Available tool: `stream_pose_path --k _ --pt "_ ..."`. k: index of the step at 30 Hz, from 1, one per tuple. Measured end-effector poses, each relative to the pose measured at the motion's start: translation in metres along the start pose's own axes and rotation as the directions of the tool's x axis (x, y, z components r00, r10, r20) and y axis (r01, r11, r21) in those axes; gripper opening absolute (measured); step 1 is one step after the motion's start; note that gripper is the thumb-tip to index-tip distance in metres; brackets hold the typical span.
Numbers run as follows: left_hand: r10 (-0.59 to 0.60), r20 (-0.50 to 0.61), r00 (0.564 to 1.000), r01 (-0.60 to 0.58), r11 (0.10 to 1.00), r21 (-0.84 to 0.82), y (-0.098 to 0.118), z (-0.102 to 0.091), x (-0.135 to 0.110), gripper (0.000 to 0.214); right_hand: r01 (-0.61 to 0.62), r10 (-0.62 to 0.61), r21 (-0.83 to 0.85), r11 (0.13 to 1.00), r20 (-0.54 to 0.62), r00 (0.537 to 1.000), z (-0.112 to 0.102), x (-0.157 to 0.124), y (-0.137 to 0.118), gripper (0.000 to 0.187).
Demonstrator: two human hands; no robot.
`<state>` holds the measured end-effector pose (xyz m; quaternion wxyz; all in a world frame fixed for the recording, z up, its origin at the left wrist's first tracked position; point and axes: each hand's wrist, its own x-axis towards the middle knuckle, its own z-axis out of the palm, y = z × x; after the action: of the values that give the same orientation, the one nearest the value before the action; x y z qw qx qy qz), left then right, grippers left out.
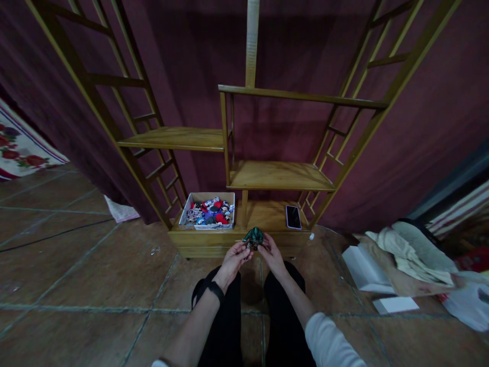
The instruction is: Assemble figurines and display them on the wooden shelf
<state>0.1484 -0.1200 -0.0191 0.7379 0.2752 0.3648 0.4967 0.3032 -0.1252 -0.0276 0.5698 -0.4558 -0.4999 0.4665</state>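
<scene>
My left hand (235, 257) and my right hand (272, 252) meet in front of me, both pinching a small dark green figure (253, 237) between their fingertips. The figure is held just in front of the bottom board of a wooden shelf unit (277, 176). A black band sits on my left wrist. On that bottom board, to the left, stands a white box (207, 210) filled with several small colourful figures. A phone (293, 216) lies flat on the board to the right.
The shelf unit stands against a dark red curtain on a brown tiled floor. Cloths, white boxes and bags (405, 265) are piled at the right. A floral cloth (23, 148) lies at the far left. My dark-trousered knees are below the hands.
</scene>
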Motion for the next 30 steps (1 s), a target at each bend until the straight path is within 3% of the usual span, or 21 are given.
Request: stream_pose_path --k 5,10,23,30 --pt "-0.039 0.041 0.998 0.036 0.997 0.068 -0.007 0.001 0.0 0.046 0.026 -0.032 -0.171 0.985 -0.031 0.999 -0.003 -0.003 -0.007 0.06" --pt "-0.035 0.034 0.999 0.032 0.997 0.071 -0.004 0.001 -0.002 0.048 0.099 -0.117 -0.404 0.91 -0.02 0.993 -0.003 -0.012 -0.014 0.053" --pt "-0.059 0.052 0.997 0.056 0.997 0.05 -0.008 0.003 0.001 0.051 0.081 -0.104 -0.369 0.926 -0.042 0.994 -0.004 -0.008 -0.012 0.047" --pt "-0.12 0.136 0.983 0.11 0.991 0.083 -0.009 0.009 0.005 0.042 0.044 -0.086 -0.379 0.924 -0.093 0.992 -0.01 -0.009 -0.015 0.048"
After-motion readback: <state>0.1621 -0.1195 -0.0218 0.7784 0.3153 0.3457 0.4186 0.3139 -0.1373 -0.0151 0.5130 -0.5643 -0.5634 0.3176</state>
